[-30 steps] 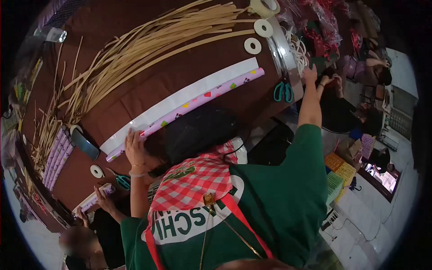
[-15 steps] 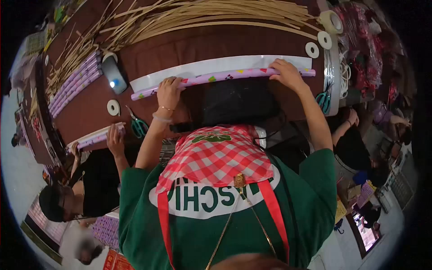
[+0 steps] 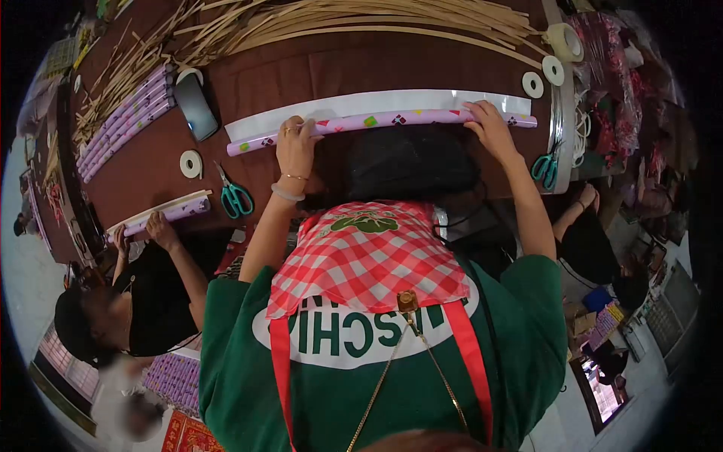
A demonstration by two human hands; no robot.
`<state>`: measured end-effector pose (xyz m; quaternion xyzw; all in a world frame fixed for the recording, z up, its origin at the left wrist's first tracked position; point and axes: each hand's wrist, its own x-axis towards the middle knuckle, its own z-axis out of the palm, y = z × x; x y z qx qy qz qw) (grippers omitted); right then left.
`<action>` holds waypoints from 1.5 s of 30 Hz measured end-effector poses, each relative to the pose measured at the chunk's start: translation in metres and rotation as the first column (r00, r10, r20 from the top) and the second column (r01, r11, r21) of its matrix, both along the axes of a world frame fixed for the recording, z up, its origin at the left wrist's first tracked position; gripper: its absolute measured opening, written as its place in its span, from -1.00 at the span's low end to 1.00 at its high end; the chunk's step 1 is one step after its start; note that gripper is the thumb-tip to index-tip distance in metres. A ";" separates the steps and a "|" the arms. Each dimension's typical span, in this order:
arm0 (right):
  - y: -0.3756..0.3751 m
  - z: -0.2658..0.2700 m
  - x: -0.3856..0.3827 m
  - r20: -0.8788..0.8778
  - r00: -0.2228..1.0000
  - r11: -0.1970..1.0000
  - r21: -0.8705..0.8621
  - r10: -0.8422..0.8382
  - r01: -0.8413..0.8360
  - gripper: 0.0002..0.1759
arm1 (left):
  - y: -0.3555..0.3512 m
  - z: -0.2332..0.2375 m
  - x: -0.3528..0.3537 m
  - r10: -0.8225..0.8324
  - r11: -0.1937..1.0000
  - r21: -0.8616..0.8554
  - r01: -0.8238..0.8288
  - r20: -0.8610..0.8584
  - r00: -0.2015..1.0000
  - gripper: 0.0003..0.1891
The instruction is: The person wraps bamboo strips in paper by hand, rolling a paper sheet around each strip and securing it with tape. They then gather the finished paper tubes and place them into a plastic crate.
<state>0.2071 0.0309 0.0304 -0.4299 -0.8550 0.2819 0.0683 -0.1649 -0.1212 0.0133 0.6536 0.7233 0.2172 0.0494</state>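
Note:
A long lilac paper roll (image 3: pixel 410 118) with coloured shapes lies crosswise on the table in front of me. Its white inner side (image 3: pixel 354 102) spreads flat along the far edge as a narrow strip. Toward the roll's left end, my left hand (image 3: pixel 295 147) is closed on it, fingers over the top and thumb on the near side. Near the right end my right hand (image 3: pixel 493 132) grips it the same way, with the fingertips at the white strip. Some fingertips are hidden behind the roll. A dark black object (image 3: pixel 410 162) sits between my forearms.
Thin wooden strips (image 3: pixel 361 22) pile along the far side. Finished rolls (image 3: pixel 124 124), a phone (image 3: pixel 194 105), a tape roll (image 3: pixel 191 163) and teal scissors (image 3: pixel 236 200) lie left. More tape (image 3: pixel 553 70) and scissors (image 3: pixel 544 167) lie right. A co-worker's hands (image 3: pixel 158 228) hold another roll.
More of the paper seems wound, and the white strip looks slightly narrower. Both my hands have shifted a little along with the view. The co-worker's hand has moved left along their roll.

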 end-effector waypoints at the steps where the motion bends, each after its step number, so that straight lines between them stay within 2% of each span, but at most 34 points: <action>1: 0.000 -0.003 0.002 0.002 1.000 1.000 -0.002 0.005 -0.005 -0.68 | 0.001 0.001 0.000 -0.013 0.999 -0.034 0.012 -0.041 0.999 -0.61; 3: -0.003 -0.014 0.007 0.074 0.996 0.981 0.182 0.054 -0.067 -0.68 | -0.001 0.001 -0.002 -0.025 0.997 -0.076 0.019 -0.084 0.996 -0.60; 6: -0.010 -0.011 0.002 0.062 0.998 0.973 0.230 0.012 -0.026 -0.68 | -0.002 -0.002 -0.004 -0.052 0.995 -0.084 0.044 -0.085 0.995 -0.59; 10: -0.008 -0.014 0.009 -0.008 1.000 0.988 0.156 -0.013 0.014 -0.65 | -0.004 -0.005 0.000 -0.007 0.997 -0.081 0.005 -0.028 1.000 -0.59; 12: -0.010 -0.011 0.009 0.013 1.000 0.988 0.157 -0.008 0.006 -0.63 | -0.005 -0.011 -0.001 -0.097 0.994 0.041 0.098 -0.044 0.994 -0.60; 13: -0.010 -0.011 0.009 0.039 0.999 0.986 0.166 -0.011 0.005 -0.61 | -0.006 -0.011 0.001 -0.090 0.996 0.028 0.090 0.013 0.996 -0.63; 15: -0.008 -0.016 0.006 0.054 0.999 0.981 0.193 0.005 -0.015 -0.59 | -0.007 -0.015 0.001 -0.088 0.991 0.100 0.088 -0.009 0.996 -0.66; 16: -0.011 -0.015 0.009 0.069 0.998 0.973 0.229 0.004 -0.019 -0.59 | -0.007 -0.010 0.003 -0.081 0.994 0.073 0.080 0.014 0.997 -0.67; 17: -0.011 -0.013 0.008 0.075 0.997 0.988 0.157 -0.019 0.007 -0.59 | -0.008 -0.010 0.004 -0.079 0.994 0.070 0.079 0.007 0.997 -0.67; 18: -0.013 -0.011 0.005 0.065 0.998 0.988 0.157 -0.008 -0.002 -0.59 | -0.008 -0.012 0.004 -0.078 0.994 0.070 0.078 0.001 0.997 -0.67; 20: -0.014 0.006 -0.005 0.155 0.988 0.983 0.184 -0.022 -0.007 -0.55 | -0.009 -0.013 0.003 -0.072 0.997 0.030 0.072 0.010 0.997 -0.66; 21: -0.013 0.014 -0.014 0.152 0.987 0.987 0.162 -0.041 0.016 -0.51 | -0.009 -0.011 0.005 -0.070 0.997 0.030 0.070 0.002 0.998 -0.64; 23: -0.001 0.019 -0.034 0.084 0.994 0.964 0.254 0.062 -0.082 -0.57 | -0.009 -0.012 0.006 -0.061 0.998 0.014 0.061 0.001 0.998 -0.62; 24: 0.007 0.019 -0.049 0.042 0.995 0.973 0.209 0.086 -0.093 -0.64 | -0.009 -0.014 0.007 -0.062 0.998 0.024 0.062 0.005 0.998 -0.62; 26: 0.028 0.029 -0.089 -0.020 0.966 0.954 0.159 0.259 -0.252 -0.74 | -0.010 -0.016 0.006 -0.063 0.998 0.013 0.062 0.006 0.998 -0.61; 30: 0.069 0.014 -0.183 -0.138 0.955 0.926 0.315 0.262 -0.209 -0.82 | -0.015 -0.020 0.000 -0.110 0.993 -0.050 0.109 -0.021 0.994 -0.60; 32: 0.094 -0.009 -0.218 -0.124 0.979 0.953 0.279 0.161 -0.122 -0.78 | -0.015 -0.020 0.001 -0.099 0.994 -0.033 0.100 0.024 0.995 -0.59; 33: 0.101 -0.017 -0.230 -0.121 0.979 0.952 0.282 0.162 -0.122 -0.78 | -0.015 -0.019 0.001 -0.098 0.995 -0.022 0.099 0.046 0.994 -0.58; 35: 0.112 -0.034 -0.250 0.014 0.999 0.967 0.250 0.038 -0.041 -0.77 | -0.015 -0.019 -0.002 -0.091 0.996 -0.007 0.092 0.065 0.994 -0.58; 37: 0.116 -0.040 -0.256 -0.022 0.999 0.959 0.282 0.042 -0.034 -0.74 | -0.016 -0.020 -0.003 -0.110 0.994 -0.001 0.111 0.104 0.988 -0.57; 39: 0.120 -0.030 -0.259 0.142 0.989 0.995 0.092 0.031 -0.044 -0.76 | -0.016 -0.018 -0.003 -0.105 0.994 -0.001 0.106 0.115 0.988 -0.56; 42: 0.122 -0.027 -0.260 0.181 0.983 0.998 0.043 0.034 -0.043 -0.78 | -0.018 -0.018 -0.001 -0.082 0.996 0.038 0.078 0.112 0.990 -0.57; 45: 0.126 -0.034 -0.258 0.134 0.985 0.983 0.133 0.105 -0.123 -0.80 | -0.018 -0.016 -0.003 -0.097 0.995 -0.008 0.099 0.115 0.989 -0.58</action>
